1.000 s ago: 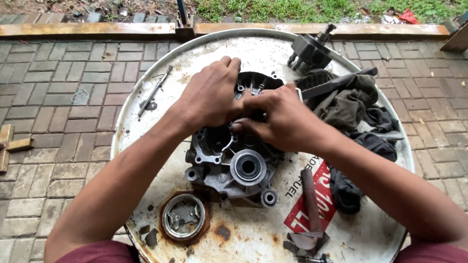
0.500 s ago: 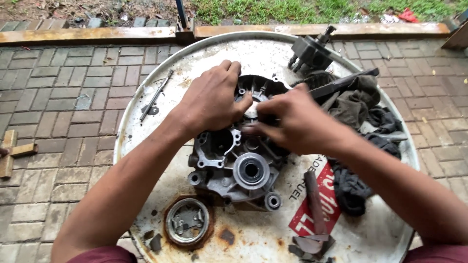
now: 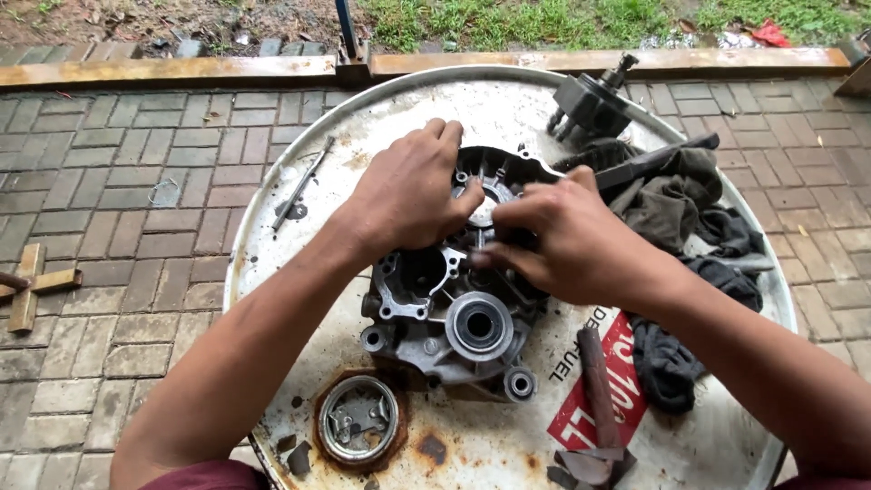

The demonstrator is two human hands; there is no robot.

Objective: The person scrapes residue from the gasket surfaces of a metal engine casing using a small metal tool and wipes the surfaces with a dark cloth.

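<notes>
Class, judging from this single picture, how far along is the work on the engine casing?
Done: the grey metal engine crankcase half lies open on the white rusty drum lid, a dark cylinder part set aside. In hand: left hand and right hand work at its upper bearing area; what they grip is hidden. Left: the casing remains uncovered.

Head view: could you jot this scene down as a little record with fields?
surface: round white metal drum top, rust spots, on brick paving
centre piece: grey engine casing
left hand: resting on the casing's upper part
right hand: fingertips pinching at the casing's middle; what they hold is hidden
nearby: dark rags, round metal cap, thin rod, wooden cross
</notes>
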